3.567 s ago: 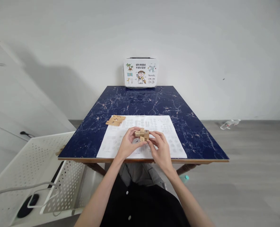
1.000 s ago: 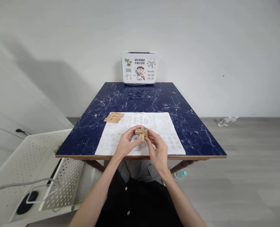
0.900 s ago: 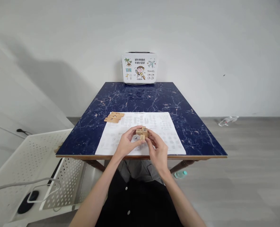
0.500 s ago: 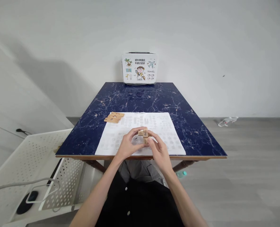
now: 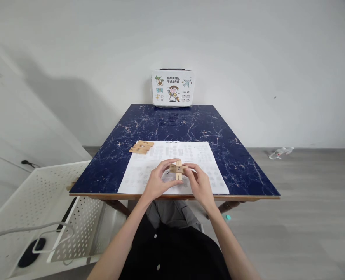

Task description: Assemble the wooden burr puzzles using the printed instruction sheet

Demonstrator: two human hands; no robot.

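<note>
Over the paper sheet (image 5: 146,171), two wooden puzzle pieces form a cross between my hands. The upright piece marked 1 (image 5: 178,177) is pinched at its far and near ends by the fingers and thumb of my left hand (image 5: 157,182). Across its middle lies the piece marked 2 (image 5: 179,169), its right end between the thumb and fingers of my right hand (image 5: 201,183). How the pieces join underneath is hidden. Several more flat wooden pieces (image 5: 142,147), also marked, lie overlapping at the sheet's upper left corner.
A blue marble-patterned table (image 5: 172,124) carries the sheet. A white cartoon-printed case (image 5: 173,88) stands at its far edge against the wall. White perforated shelving (image 5: 76,229) with a cable is at left. A clear plastic item (image 5: 281,153) lies on the floor at right.
My right thumb has shifted off the near part of the pieces to the right end. The crosswise piece now sticks out further right, and the cross shape shows more fully.
</note>
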